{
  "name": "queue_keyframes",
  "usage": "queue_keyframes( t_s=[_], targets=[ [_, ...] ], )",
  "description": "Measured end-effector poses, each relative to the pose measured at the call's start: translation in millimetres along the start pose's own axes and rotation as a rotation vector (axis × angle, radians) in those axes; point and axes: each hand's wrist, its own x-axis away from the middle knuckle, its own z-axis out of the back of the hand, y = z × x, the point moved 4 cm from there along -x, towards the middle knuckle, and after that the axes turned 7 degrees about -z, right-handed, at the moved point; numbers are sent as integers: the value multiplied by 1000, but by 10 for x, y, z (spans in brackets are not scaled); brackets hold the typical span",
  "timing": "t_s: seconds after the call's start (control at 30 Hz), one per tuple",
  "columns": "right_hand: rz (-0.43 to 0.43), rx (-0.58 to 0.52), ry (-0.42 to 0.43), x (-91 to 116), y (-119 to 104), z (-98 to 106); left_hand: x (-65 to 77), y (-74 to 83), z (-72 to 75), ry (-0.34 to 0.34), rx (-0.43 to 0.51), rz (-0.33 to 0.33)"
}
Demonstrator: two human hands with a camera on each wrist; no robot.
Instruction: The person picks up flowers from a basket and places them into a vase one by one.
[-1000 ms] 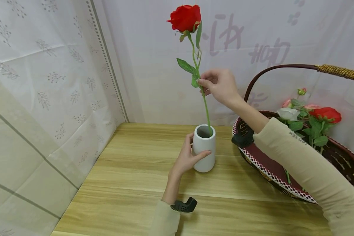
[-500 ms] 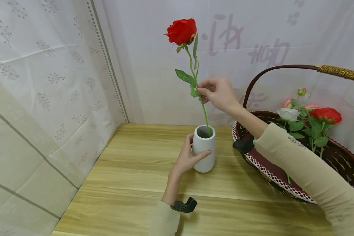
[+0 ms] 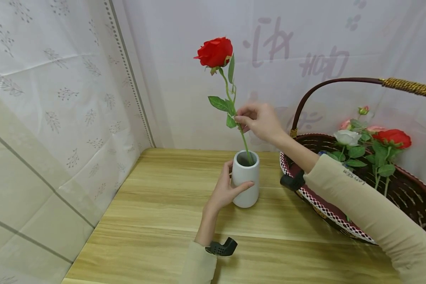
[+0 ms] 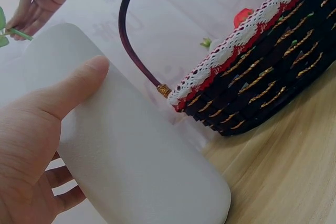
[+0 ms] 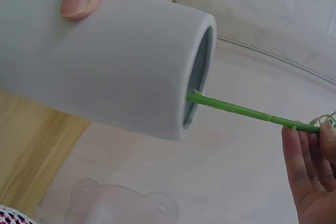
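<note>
A white vase point(image 3: 245, 189) stands upright on the wooden table. My left hand point(image 3: 227, 189) grips its left side, the thumb laid across the front and other fingers behind. Above it, my right hand point(image 3: 260, 120) pinches the green stem of a red rose point(image 3: 214, 52) between thumb and fingertips. The stem point(image 5: 241, 110) slants down through the vase mouth, and its lower end is hidden inside. Up top, the bloom leans to the left, with green leaves point(image 3: 218, 103) just left of my right fingers.
On the right stands a dark woven basket point(image 3: 408, 201) with a white-and-red lace rim and a tall arched handle point(image 3: 337, 80). White, pink and red roses point(image 3: 392, 138) lie in it, and my right forearm crosses over its near side. Patterned cloth point(image 3: 181, 79) hangs behind the table.
My right hand has moved down and slightly left with the rose, so its stem sits deeper in the vase. The left hand and vase have stayed in place.
</note>
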Motion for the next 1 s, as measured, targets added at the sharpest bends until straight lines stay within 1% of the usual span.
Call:
queue_keyframes(
  t_s=[0.13, 0.33, 0.5, 0.77, 1.0],
  targets=[
    [-3, 5, -21, 19, 51, -43, 1, -9, 2, -2, 3, 10],
    [-36, 27, -32, 53, 113, -93, 6, -18, 3, -9, 6, 26],
    [-30, 36, -34, 78, 134, -123, 10, -22, 7, -10, 6, 28],
    [-23, 57, -63, 123, 174, -195, 13, -18, 9, -8, 0, 24],
    [-41, 66, -81, 149, 220, -242, 9, -12, 16, -9, -12, 29]
  ],
)
